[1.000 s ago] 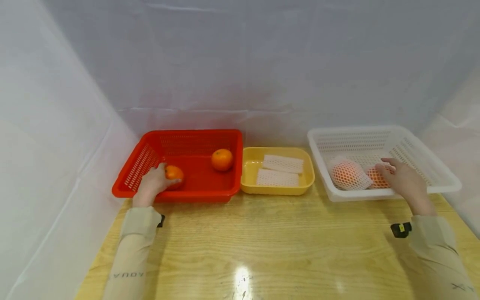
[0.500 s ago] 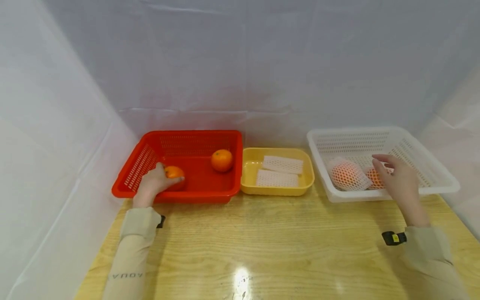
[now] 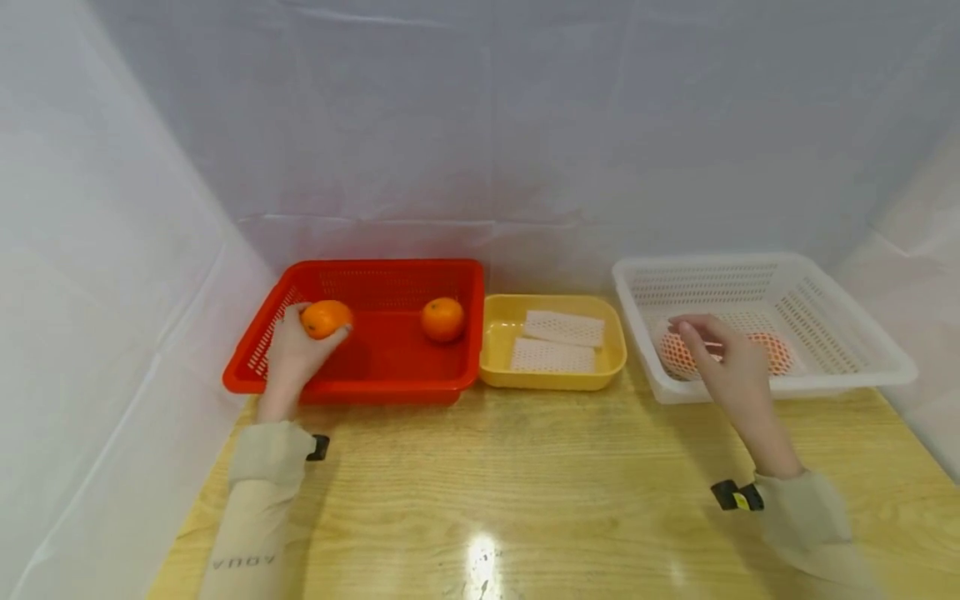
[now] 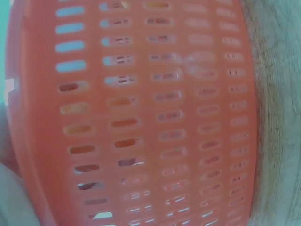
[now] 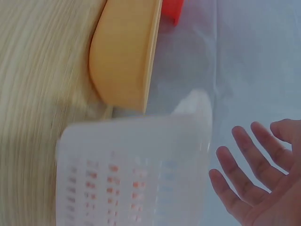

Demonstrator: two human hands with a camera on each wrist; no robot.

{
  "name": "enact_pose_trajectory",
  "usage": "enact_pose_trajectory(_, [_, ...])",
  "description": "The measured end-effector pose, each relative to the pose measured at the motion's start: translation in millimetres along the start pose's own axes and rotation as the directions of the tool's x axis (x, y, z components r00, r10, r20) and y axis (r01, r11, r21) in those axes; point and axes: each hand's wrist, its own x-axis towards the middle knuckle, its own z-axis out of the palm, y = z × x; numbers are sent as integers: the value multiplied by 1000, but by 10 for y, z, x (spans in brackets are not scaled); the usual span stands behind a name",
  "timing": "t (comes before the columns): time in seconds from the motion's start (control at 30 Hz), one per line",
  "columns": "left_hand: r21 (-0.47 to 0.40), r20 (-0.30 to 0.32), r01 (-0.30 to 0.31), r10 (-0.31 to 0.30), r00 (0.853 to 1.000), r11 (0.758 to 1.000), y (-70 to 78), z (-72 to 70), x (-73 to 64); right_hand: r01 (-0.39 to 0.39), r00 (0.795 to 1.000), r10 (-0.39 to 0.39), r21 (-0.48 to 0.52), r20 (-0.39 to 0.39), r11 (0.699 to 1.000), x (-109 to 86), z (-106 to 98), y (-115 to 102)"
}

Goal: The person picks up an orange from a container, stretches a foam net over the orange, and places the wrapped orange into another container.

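Observation:
My left hand point(image 3: 294, 346) grips an orange point(image 3: 327, 318) over the left part of the red basket point(image 3: 401, 390). A second orange point(image 3: 442, 319) lies at the right side of that basket. Over the near left part of the white basket point(image 3: 825, 383) hovers my right hand point(image 3: 731, 362), its fingers loosely bent and nothing in them. Below it are two fruits in white foam nets; one netted fruit point(image 3: 772, 354) shows beside the hand, the other is partly covered. In the left wrist view the basket wall point(image 4: 141, 108) hides most of the hand.
Between the baskets stands a yellow tray point(image 3: 555, 380) with two flat white foam net sleeves point(image 3: 553, 356) in it. All three containers sit on a wooden table point(image 3: 480, 467), close to a pale sheet wall point(image 3: 480, 125) behind.
The left hand has lifted the orange from the basket floor and shifted slightly left. The right hand has moved left across the white basket, away from the right netted fruit.

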Motion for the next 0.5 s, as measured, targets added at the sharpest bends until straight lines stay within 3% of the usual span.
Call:
enact_pose_trajectory(0.2, [-141, -125, -35, 18, 992, 989, 132, 73, -86, 62, 998, -64, 88, 20, 994, -44, 195, -196])
enact_pose_trajectory(0.33, [-213, -120, -81, 57, 991, 974, 315, 163, -187, 68, 995, -76, 123, 59, 990, -68, 318, -349])
enact_pose_trajectory(0.5, [-211, -78, -153, 140, 987, 965, 529, 302, -319, 42, 989, -66, 175, 132, 984, -102, 479, -500])
